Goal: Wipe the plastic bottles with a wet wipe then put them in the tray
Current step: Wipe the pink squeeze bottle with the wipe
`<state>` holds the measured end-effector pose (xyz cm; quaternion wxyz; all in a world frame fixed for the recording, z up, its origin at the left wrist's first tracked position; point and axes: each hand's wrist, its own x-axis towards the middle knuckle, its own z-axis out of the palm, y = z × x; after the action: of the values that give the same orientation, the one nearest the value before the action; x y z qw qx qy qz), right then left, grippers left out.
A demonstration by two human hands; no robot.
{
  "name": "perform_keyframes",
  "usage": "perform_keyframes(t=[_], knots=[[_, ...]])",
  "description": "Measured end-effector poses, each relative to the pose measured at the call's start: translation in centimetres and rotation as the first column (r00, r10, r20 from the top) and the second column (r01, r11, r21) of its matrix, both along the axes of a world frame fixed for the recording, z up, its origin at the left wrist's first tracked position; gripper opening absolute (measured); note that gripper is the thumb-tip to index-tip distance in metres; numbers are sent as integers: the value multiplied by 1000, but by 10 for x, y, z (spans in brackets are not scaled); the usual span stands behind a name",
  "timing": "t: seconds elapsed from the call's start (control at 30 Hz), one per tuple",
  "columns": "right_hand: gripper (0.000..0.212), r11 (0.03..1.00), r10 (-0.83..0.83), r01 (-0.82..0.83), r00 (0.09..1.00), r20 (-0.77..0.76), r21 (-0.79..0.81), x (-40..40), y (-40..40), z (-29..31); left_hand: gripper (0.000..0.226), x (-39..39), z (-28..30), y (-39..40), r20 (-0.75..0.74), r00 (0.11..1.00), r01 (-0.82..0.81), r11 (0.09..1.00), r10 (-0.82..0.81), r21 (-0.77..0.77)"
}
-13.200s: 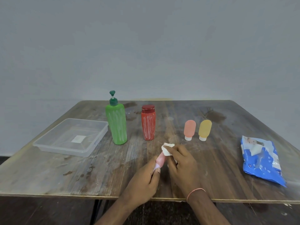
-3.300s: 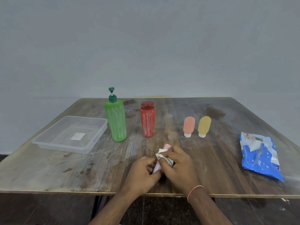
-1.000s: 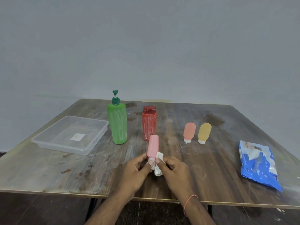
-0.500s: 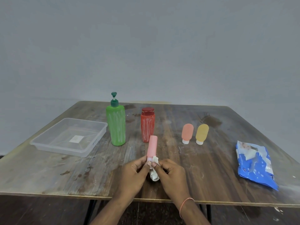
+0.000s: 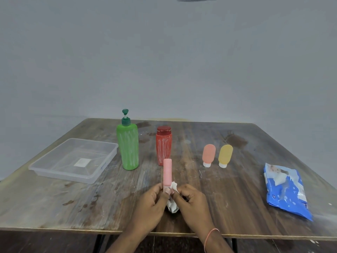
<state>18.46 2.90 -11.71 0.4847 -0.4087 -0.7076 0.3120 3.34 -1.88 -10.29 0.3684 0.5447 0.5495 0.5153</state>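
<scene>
Pink plastic, a small bottle (image 5: pixel 167 172), stands upright in my left hand (image 5: pixel 152 201), fingers pinching its lower end above the wooden table (image 5: pixel 54 201). My right hand (image 5: pixel 191 200) grips the crumpled wet wipe (image 5: pixel 172 203) against the cap. Well left sits the clear tray (image 5: pixel 54 172).

Green pump bottle (image 5: pixel 127 147) and red bottle (image 5: pixel 163 145) carry white streaks; wipes pack (image 5: pixel 286 190) blue.

Soft even light, mild wide-angle warping
</scene>
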Motion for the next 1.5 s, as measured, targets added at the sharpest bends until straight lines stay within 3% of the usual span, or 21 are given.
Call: perform_keyframes(t=[0.27,0.53,0.63,0.77,0.97,1.2,1.33,1.5], knots=[[42,995,74,-76,997,-37,-62,2,-3,3,20,-7,-9,6,-51,998,-35,999,34,-21],[32,994,104,-104,994,32,-18,2,-8,6,46,-6,-6,8,56,998,23,998,-20,-63],[23,990,119,-117,992,31,-84,4,-3,3,50,-8,-5,9,113,993,33,993,-21,-111],[26,973,178,-174,984,8,-153,5,1,3,48,-13,-5,11,214,976,83,982,-45,-171],[36,954,204,-192,979,27,-228,0,2,-2,47,-14,-8,11,230,971,94,987,-63,-127],[42,949,214,-156,956,198,-273,3,0,1,51,-11,-8,10,285,958,12,992,24,-122],[44,923,269,-204,949,165,-327,13,-5,7,45,-8,-4,10,214,976,-19,993,43,-113],[44,923,130,-95,989,70,-373,63,9,14,43,0,6,15,61,997,-42,997,46,-67]])
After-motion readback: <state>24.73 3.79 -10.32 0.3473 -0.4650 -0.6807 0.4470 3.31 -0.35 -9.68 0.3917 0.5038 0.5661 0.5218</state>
